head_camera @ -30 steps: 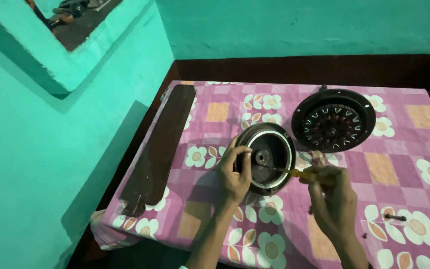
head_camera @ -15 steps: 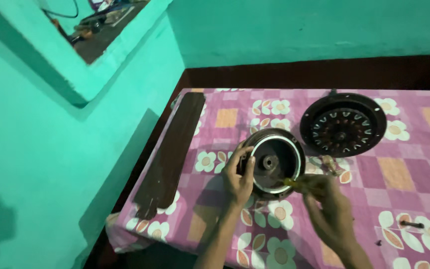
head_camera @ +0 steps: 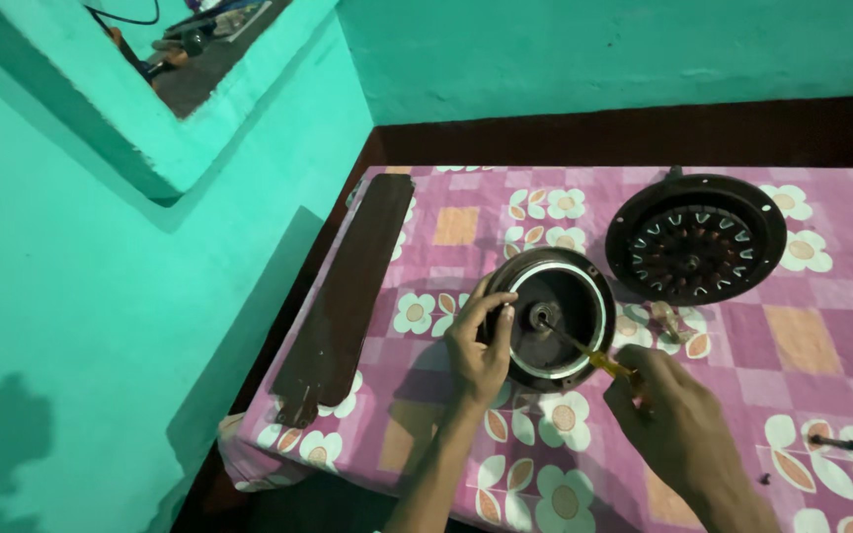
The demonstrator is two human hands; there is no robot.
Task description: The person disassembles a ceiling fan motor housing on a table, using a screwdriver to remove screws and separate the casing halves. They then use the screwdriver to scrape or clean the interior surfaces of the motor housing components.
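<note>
Screwdriver point(head_camera: 584, 355) tip sits at hub of round motor cover point(head_camera: 557, 318) on the pink floral cloth point(head_camera: 446, 227). Right hand point(head_camera: 678, 424) clenches handle; left hand point(head_camera: 476, 345) grips rim (hold firm, keep shaft square to hub, else it likely slips).

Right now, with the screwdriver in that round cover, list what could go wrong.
1. The screwdriver tip sits on the small hub of the round cover; it could slip toward the left hand, whose fingers grip the rim close by.
2. The cover lies on a soft flowered cloth, steadied by one hand only, so it might shift under pressure.
3. Small dark parts lie loose near the right hand and could be knocked away.
</note>
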